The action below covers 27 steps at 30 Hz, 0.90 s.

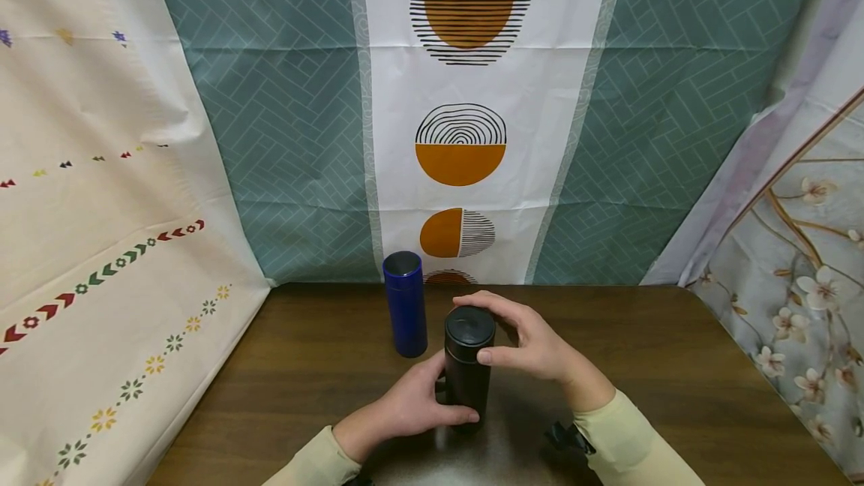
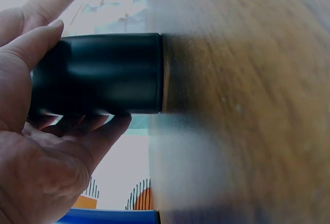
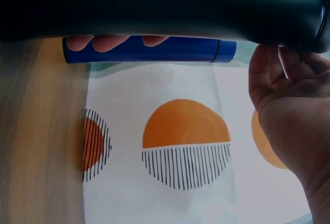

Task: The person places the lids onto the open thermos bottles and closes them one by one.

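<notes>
A black thermos flask [image 1: 469, 381] stands upright on the wooden table, its round dark lid facing up. My left hand [image 1: 420, 400] grips its lower body, thumb in front and fingers behind. In the left wrist view the flask's base [image 2: 154, 74] meets the table. Around the lid and neck curls my right hand [image 1: 536, 343], thumb on the near side and fingers on the far side. The right wrist view shows that hand's fingers [image 3: 265, 72] touching the flask near its top. A blue thermos flask [image 1: 407, 313] stands behind, slightly to the left, touched by neither hand.
The brown wooden table [image 1: 304, 366] reaches back to a hanging teal and white cloth [image 1: 466, 193] with orange circles. Cream embroidered cloth [image 1: 135, 246] borders the left side. Flowered cloth [image 1: 803, 321] hangs along the right.
</notes>
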Each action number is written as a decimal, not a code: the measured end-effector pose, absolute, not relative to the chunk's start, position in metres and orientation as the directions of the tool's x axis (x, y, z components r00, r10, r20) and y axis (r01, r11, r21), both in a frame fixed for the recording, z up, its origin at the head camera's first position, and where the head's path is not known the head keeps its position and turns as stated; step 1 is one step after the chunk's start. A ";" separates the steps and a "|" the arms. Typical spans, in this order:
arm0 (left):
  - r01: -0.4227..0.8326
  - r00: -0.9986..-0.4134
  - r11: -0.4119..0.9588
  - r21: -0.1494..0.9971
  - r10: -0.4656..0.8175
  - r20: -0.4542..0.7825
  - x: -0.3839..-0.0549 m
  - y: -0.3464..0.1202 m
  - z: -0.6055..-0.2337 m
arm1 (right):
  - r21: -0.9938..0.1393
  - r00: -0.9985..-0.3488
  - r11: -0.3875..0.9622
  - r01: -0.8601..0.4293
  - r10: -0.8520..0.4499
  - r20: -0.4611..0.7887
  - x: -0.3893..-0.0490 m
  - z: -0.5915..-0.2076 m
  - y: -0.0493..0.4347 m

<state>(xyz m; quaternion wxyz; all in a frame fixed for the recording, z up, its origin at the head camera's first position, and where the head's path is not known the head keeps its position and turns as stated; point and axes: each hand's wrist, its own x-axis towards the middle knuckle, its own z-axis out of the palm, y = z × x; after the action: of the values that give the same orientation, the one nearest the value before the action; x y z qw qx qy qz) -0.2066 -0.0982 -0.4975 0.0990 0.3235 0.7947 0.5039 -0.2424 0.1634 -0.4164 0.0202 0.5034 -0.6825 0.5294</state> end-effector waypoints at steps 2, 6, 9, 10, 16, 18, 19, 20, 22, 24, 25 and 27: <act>0.412 -0.772 0.281 0.867 0.613 0.168 -0.207 -0.098 -0.498 | -0.703 -0.499 -0.061 -0.709 -0.660 0.561 -0.243 -0.416 0.163; 0.414 -0.771 0.278 0.867 0.613 0.171 -0.206 -0.098 -0.498 | -0.700 -0.516 -0.045 -0.712 -0.642 0.566 -0.243 -0.416 0.163; 0.421 -0.766 0.273 0.865 0.618 0.177 -0.206 -0.097 -0.498 | -0.702 -0.532 -0.034 -0.712 -0.626 0.570 -0.242 -0.416 0.163; 0.422 -0.764 0.270 0.865 0.619 0.179 -0.206 -0.097 -0.498 | -0.702 -0.537 -0.031 -0.711 -0.621 0.571 -0.242 -0.416 0.162; 0.423 -0.764 0.263 0.867 0.618 0.185 -0.206 -0.097 -0.497 | -0.728 -0.574 -0.021 -0.686 -0.598 0.558 -0.241 -0.415 0.160; 0.425 -0.765 0.264 0.866 0.616 0.187 -0.206 -0.097 -0.497 | -0.733 -0.579 -0.021 -0.680 -0.598 0.554 -0.240 -0.415 0.160; 0.427 -0.765 0.265 0.865 0.616 0.189 -0.206 -0.097 -0.497 | -0.734 -0.580 -0.019 -0.679 -0.599 0.552 -0.240 -0.415 0.160; 0.430 -0.764 0.266 0.863 0.616 0.191 -0.206 -0.098 -0.497 | -0.732 -0.575 -0.020 -0.681 -0.604 0.552 -0.240 -0.416 0.160; 0.437 -0.763 0.269 0.858 0.616 0.195 -0.206 -0.098 -0.497 | -0.729 -0.562 -0.026 -0.684 -0.619 0.549 -0.240 -0.415 0.161; 0.442 -0.762 0.271 0.855 0.616 0.198 -0.206 -0.098 -0.498 | -0.726 -0.542 -0.041 -0.686 -0.637 0.548 -0.240 -0.415 0.162; 0.444 -0.762 0.272 0.854 0.616 0.200 -0.206 -0.098 -0.498 | -0.724 -0.528 -0.053 -0.688 -0.648 0.549 -0.240 -0.415 0.162; 0.446 -0.762 0.274 0.852 0.616 0.200 -0.207 -0.099 -0.498 | -0.719 -0.500 -0.083 -0.690 -0.665 0.556 -0.240 -0.416 0.161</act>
<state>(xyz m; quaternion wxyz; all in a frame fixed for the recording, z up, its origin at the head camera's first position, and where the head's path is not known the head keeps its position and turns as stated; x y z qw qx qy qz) -0.2067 -0.0988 -0.4984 0.0849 0.3344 0.7936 0.5012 -0.2405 0.1613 -0.4156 0.0117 0.5001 -0.6771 0.5397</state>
